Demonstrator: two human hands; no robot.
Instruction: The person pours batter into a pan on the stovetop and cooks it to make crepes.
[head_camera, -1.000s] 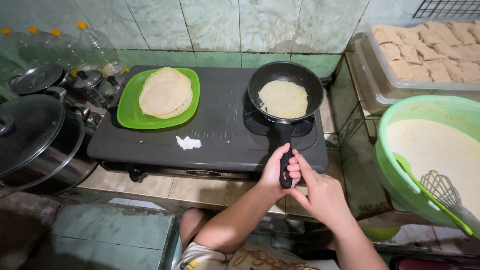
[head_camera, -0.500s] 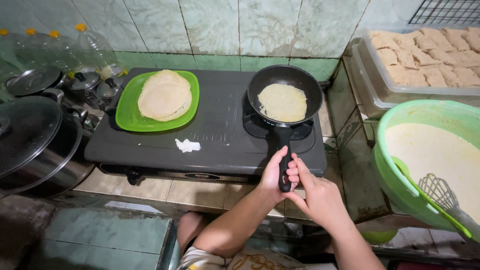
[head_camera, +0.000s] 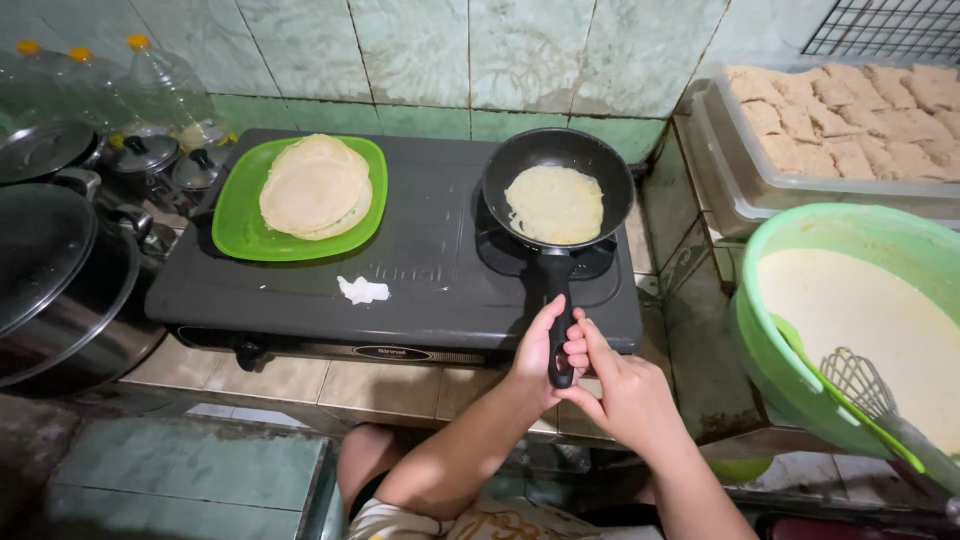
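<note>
Both hands are on the handle (head_camera: 558, 300) of the pan (head_camera: 557, 190). The left hand (head_camera: 535, 355) wraps it from the left side, fingers closed around the black grip and the thumb lying along it. The right hand (head_camera: 620, 395) comes from the right and below; its fingers (head_camera: 575, 345) are bent and narrow, and they press on the same end of the handle, touching the left hand.

Beyond the fingers, at the far end of the handle, the pan sits on the right burner of the stove (head_camera: 400, 260). Inside lies the crepe (head_camera: 555, 203), pale yellow, thin and round, flat on the bottom.

Compared with one second ago, very little has changed. The hands keep the same grip at the same place on the handle, the pan has not left the burner, and the crepe lies as before, not flipped and not folded. Only the view moves a little. I judge that the crepe is still cooking on its first side and the hands only steady the pan.

To the left of the fingers, well apart, a green plate (head_camera: 240, 215) carries a stack of finished crepes (head_camera: 315, 185). A small white lump (head_camera: 362, 290) lies on the stove between plate and pan. To the right of the fingers stands a green bowl (head_camera: 790, 370) of batter (head_camera: 850, 320) with a whisk (head_camera: 860, 385) in it.
</note>
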